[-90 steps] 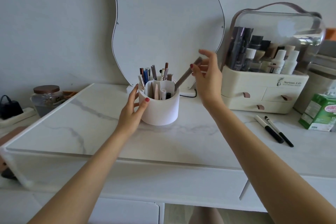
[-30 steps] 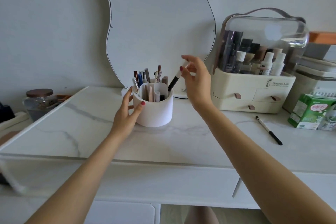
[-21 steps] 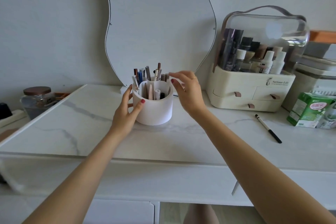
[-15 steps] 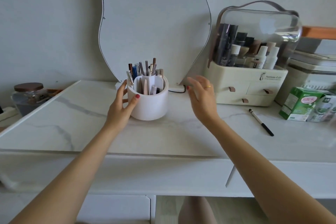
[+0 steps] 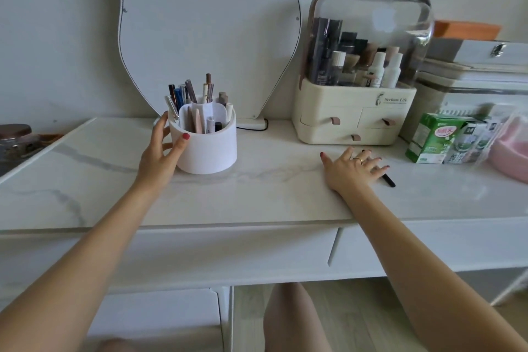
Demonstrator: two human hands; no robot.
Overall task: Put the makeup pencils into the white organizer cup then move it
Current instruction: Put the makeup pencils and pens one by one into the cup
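Note:
The white organizer cup [image 5: 210,151] stands on the marble tabletop [image 5: 257,197], left of the middle. Several makeup pencils [image 5: 188,93] stick up from its compartments. My left hand [image 5: 160,154] grips the cup's left side, thumb on the front wall and fingers behind. To the right, a black makeup pencil [image 5: 389,181] lies flat on the table. My right hand [image 5: 350,170] rests over it with fingers spread, so only the pencil's near tip and a bit of its far end show. I cannot tell whether the fingers press on it.
A wavy mirror [image 5: 205,23] leans on the wall behind the cup, with a cable at its foot. A cream cosmetic case [image 5: 357,117] with a clear dome stands at the back right. Green cartons [image 5: 428,137] and a pink pouch [image 5: 511,151] lie further right; a jar [image 5: 14,137] sits far left.
My right hand dropped a black pencil into the cup, left it, and swept right and down onto the last pencil on the table. My left hand kept its hold on the cup.

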